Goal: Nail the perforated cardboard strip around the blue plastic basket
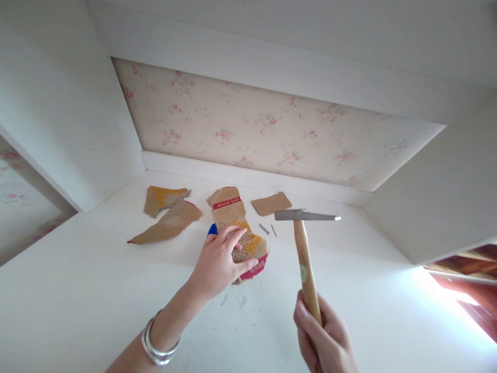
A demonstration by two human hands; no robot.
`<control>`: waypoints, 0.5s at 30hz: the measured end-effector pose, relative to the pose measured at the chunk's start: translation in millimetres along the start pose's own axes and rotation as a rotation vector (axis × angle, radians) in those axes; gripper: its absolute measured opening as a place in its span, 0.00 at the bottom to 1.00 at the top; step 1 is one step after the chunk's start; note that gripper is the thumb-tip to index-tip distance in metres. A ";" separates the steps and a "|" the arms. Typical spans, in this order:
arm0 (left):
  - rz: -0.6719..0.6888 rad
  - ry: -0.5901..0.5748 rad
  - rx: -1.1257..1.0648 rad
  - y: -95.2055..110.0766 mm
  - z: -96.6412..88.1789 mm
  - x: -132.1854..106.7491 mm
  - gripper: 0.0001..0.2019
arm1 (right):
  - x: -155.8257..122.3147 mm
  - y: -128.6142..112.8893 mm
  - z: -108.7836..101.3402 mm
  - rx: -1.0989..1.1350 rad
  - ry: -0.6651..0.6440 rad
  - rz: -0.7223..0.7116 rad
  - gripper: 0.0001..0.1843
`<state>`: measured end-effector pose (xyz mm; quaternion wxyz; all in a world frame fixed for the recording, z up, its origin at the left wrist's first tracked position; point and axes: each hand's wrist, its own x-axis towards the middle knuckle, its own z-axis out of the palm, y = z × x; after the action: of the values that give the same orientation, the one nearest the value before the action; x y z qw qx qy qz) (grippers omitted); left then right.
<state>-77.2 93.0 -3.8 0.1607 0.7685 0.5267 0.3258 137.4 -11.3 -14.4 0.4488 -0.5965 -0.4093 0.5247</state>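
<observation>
Wooden-handled hammer (305, 254) rises from clasping right hand (326, 334); holed cardboard (230, 213) beneath spread left hand (223, 256).

Floral wallpaper (233, 111) shows between white panels (58, 93)

Floral wallpaper (256, 127), white panel (68, 98), perhaps wood (476, 264)
</observation>
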 end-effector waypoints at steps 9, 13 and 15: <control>0.142 -0.173 0.081 26.6 -25.5 30.5 0.12 | 101.4 9.6 -21.5 0.439 0.126 -0.096 0.21; 0.315 -0.278 0.279 47.3 -21.5 74.1 0.12 | 111.6 18.9 -39.1 0.490 0.133 -0.052 0.21; 0.410 -0.399 0.381 52.1 -7.7 101.8 0.11 | 113.5 20.0 -45.6 0.504 0.143 -0.043 0.22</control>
<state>-21.9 164.8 66.3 0.0454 0.9231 0.3710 0.0902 196.0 87.5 -60.9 0.6222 -0.4927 -0.2454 0.5567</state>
